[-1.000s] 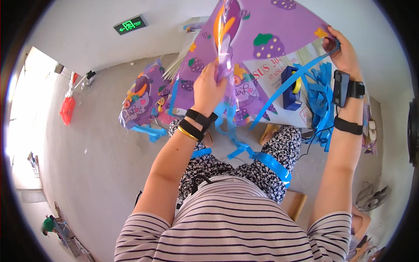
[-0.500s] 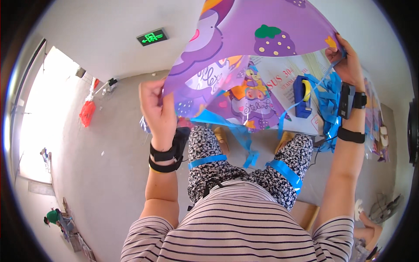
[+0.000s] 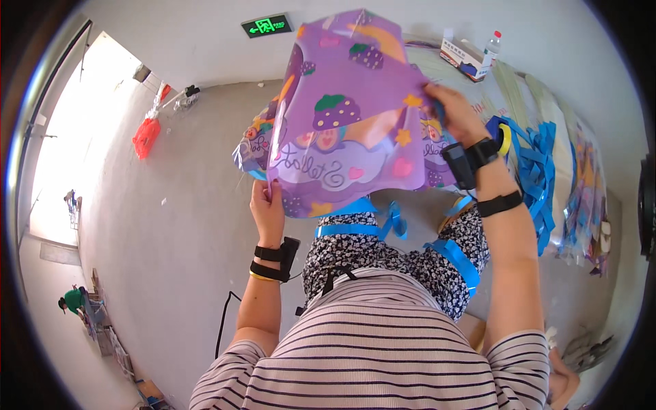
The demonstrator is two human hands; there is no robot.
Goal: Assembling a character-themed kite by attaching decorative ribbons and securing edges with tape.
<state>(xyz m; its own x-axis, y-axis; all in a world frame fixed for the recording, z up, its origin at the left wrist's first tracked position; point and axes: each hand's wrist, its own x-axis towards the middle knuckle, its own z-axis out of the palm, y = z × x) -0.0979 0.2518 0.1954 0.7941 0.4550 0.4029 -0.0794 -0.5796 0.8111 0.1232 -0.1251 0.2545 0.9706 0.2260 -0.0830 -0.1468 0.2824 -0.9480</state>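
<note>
A glossy purple printed plastic sheet (image 3: 383, 85), patterned with strawberries, stars and hearts, hangs in front of me over my knees. My left hand (image 3: 268, 212) is closed, pinching its lower left edge between thumb and fingers. At the sheet's right edge my right hand (image 3: 456, 113) is closed on it; a bit of blue strip shows by those fingers. More printed plastic (image 3: 437, 164) lies behind and below the held sheet, mostly covered by it. Right of my right wrist, a blue tape dispenser with a yellow roll (image 3: 505, 139) is partly hidden.
A heap of blue strips (image 3: 536, 171) hangs at the right, near more printed plastic (image 3: 589, 184). Beyond the sheet stand a small box (image 3: 466, 58) and a red-capped bottle (image 3: 493, 46). A red bag (image 3: 146, 138) hangs far left; a person in green (image 3: 72, 301) is lower left.
The purple sheet has been lowered and now faces me flatter, covering the printed plastic beneath. My right hand has moved left and nearer; my left hand has gone lower.
</note>
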